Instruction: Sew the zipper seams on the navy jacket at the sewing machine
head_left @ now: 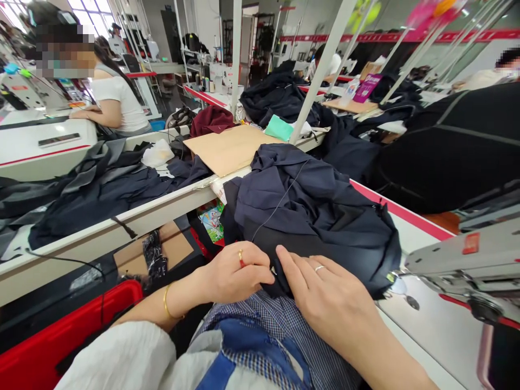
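A dark navy garment [300,200] lies bunched over the table edge and hangs toward my lap. At its near edge, my left hand [238,271] is closed, thumb and forefinger pinching the dark cloth. A tiny pale bit shows at those fingertips, too small to name. My right hand [329,292] lies along the same edge with fingers straight and together, the cloth held under them; its thumb is hidden. The two hands are close together, fingertips almost meeting. One loose dark thread trails across the garment. Below the hands is a checked apron [244,319] with blue parts.
To the right stands a sewing machine [471,271] on a white tabletop. A tan board [227,149] lies behind the garment, with a green piece [279,128] near it. More dark cloth [101,195] covers the left table. A red bin [73,336] sits lower left. A co-worker [116,103] sits far left.
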### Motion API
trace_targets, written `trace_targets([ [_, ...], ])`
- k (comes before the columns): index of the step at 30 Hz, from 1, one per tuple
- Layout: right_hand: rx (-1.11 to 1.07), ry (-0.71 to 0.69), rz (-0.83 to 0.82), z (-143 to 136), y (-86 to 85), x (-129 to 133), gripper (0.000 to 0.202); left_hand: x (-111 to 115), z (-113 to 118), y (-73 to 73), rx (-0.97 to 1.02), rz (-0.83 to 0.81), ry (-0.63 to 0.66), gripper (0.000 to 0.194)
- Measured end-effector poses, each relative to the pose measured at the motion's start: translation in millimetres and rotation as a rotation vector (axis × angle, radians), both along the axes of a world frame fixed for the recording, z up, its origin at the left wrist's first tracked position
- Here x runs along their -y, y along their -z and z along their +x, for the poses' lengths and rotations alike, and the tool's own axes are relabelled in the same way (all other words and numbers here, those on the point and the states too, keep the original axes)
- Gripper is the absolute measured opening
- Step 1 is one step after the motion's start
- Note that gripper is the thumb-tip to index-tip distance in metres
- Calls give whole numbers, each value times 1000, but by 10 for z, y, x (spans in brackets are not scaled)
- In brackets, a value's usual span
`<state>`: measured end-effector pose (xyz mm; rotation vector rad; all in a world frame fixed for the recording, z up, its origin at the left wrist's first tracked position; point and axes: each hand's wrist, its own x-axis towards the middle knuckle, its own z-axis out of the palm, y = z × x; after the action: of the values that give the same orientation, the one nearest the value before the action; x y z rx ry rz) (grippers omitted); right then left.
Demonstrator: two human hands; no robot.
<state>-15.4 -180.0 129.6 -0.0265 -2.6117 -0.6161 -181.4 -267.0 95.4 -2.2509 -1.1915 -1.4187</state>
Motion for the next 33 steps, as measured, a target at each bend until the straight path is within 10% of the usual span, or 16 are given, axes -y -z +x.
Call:
trace_targets([
  [23, -169, 137, -346, 135, 126, 354, 18, 214, -195, -171, -317, -278, 34, 37],
  [28, -154, 186, -885, 339, 583, 680, 26, 85, 44, -384, -636, -636, 307, 26],
  [33, -291, 480, -1728, 662, 1190, 933, 43, -738, 663, -78, -726, -880, 469, 22],
])
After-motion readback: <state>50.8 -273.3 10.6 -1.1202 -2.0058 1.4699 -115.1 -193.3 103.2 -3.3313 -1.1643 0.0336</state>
